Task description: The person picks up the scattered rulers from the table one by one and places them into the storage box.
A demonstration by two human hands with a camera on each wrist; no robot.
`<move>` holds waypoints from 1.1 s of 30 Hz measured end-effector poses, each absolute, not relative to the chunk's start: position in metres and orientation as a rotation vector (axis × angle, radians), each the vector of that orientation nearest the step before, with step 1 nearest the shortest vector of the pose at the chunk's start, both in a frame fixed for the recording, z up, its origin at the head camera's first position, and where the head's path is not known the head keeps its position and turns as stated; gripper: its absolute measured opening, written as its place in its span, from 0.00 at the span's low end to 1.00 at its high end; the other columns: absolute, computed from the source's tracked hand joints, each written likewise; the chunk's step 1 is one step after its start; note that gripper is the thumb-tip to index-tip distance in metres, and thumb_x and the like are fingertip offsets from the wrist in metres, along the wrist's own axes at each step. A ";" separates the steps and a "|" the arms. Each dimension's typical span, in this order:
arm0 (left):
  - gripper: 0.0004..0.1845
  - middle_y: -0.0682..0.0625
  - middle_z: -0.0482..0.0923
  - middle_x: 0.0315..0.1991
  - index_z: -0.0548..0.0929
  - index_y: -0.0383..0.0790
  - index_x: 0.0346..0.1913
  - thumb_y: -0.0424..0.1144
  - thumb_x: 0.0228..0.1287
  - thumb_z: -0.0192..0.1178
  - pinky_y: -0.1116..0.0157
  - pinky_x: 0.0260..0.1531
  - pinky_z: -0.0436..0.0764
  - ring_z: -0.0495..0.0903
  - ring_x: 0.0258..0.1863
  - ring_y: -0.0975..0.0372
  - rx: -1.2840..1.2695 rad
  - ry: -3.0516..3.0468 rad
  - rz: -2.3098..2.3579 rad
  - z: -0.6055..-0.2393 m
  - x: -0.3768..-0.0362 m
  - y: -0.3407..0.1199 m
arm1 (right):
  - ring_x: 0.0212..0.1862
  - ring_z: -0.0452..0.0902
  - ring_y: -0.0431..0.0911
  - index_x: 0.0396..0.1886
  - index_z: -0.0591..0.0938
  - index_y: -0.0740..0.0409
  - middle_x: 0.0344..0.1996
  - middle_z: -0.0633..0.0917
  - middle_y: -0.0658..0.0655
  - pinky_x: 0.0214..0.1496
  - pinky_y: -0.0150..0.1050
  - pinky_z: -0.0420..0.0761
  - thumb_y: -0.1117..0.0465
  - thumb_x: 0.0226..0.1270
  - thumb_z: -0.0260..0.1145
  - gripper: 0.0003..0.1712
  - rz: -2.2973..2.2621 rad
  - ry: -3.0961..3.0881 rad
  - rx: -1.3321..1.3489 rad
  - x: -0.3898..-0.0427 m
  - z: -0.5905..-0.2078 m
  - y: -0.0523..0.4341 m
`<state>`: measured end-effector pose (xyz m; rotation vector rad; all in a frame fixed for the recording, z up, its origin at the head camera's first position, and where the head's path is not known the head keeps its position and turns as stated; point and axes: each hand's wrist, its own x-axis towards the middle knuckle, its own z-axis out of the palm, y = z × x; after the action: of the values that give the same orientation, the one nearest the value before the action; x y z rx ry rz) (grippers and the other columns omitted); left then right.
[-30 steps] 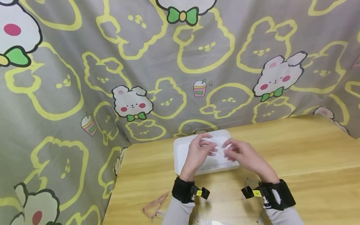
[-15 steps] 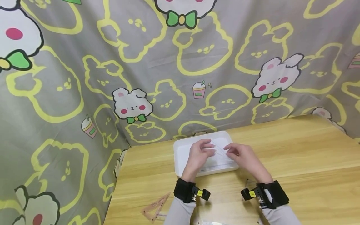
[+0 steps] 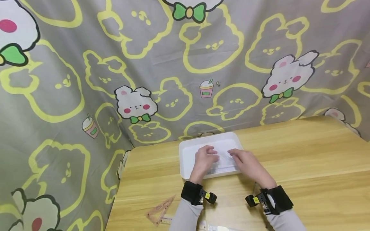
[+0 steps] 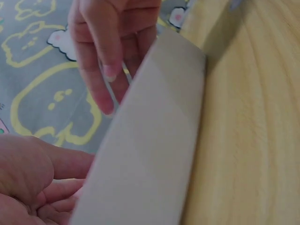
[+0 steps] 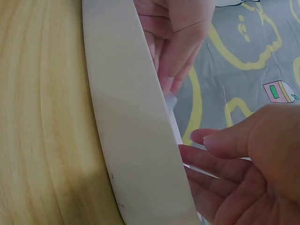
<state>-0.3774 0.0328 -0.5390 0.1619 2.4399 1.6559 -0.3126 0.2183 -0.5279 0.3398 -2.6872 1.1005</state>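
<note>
A shallow white tray (image 3: 185,160) sits on the wooden table (image 3: 303,154) near the back. Both hands are down inside it, close together. My left hand (image 3: 213,157) pinches one end of a thin clear plastic piece (image 3: 224,158), and my right hand (image 3: 234,156) pinches the other end. In the right wrist view the tray wall (image 5: 131,117) crosses the frame; beyond it the left hand's fingertips (image 5: 173,79) grip the clear piece (image 5: 171,101). In the left wrist view the right hand (image 4: 108,37) hangs over the tray wall (image 4: 154,140). The tray floor is mostly hidden.
A printed grey cloth (image 3: 144,64) hangs behind and left of the table. A brownish clear set square (image 3: 160,210) lies at the near left corner, and a ruler (image 3: 216,228) lies at the bottom edge. Bare wood stretches to the right of the tray.
Both hands have sunk from just above the tray down into it, carrying the clear piece along. The tray has not moved.
</note>
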 end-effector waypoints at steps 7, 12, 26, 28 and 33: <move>0.21 0.51 0.88 0.37 0.85 0.33 0.55 0.28 0.56 0.72 0.64 0.39 0.83 0.85 0.37 0.62 0.157 2.628 1.501 -0.549 -0.377 0.039 | 0.54 0.85 0.65 0.58 0.83 0.72 0.53 0.87 0.71 0.58 0.62 0.81 0.73 0.76 0.59 0.16 1.118 -2.697 0.333 -0.308 -0.528 0.219; 0.22 0.51 0.87 0.34 0.85 0.31 0.52 0.32 0.54 0.75 0.60 0.41 0.83 0.85 0.37 0.58 0.215 2.799 1.349 -0.548 -0.373 0.041 | 0.55 0.84 0.64 0.60 0.82 0.72 0.55 0.86 0.72 0.58 0.62 0.81 0.71 0.77 0.58 0.17 1.126 -2.705 0.315 -0.308 -0.525 0.220; 0.21 0.52 0.79 0.31 0.84 0.31 0.48 0.34 0.50 0.77 0.63 0.33 0.78 0.77 0.31 0.59 0.284 2.935 1.156 -0.548 -0.367 0.040 | 0.57 0.82 0.68 0.63 0.79 0.73 0.55 0.85 0.74 0.61 0.66 0.78 0.68 0.82 0.53 0.19 1.236 -2.633 0.246 -0.304 -0.515 0.245; 0.25 0.51 0.80 0.32 0.84 0.30 0.52 0.34 0.50 0.77 0.62 0.36 0.79 0.78 0.33 0.59 0.293 2.937 1.151 -0.547 -0.366 0.041 | 0.57 0.83 0.68 0.64 0.79 0.73 0.54 0.85 0.74 0.60 0.65 0.79 0.68 0.82 0.52 0.19 1.234 -2.619 0.220 -0.303 -0.512 0.250; 0.26 0.49 0.83 0.33 0.84 0.29 0.53 0.34 0.49 0.77 0.62 0.36 0.80 0.78 0.32 0.60 0.329 2.920 1.179 -0.546 -0.366 0.044 | 0.55 0.84 0.67 0.63 0.78 0.74 0.53 0.86 0.73 0.57 0.63 0.81 0.67 0.82 0.52 0.19 1.213 -2.612 0.201 -0.304 -0.510 0.258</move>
<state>-0.3662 0.0438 -0.5456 0.3291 2.9204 1.1788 -0.3040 0.2584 -0.5096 0.2006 -2.6119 1.2127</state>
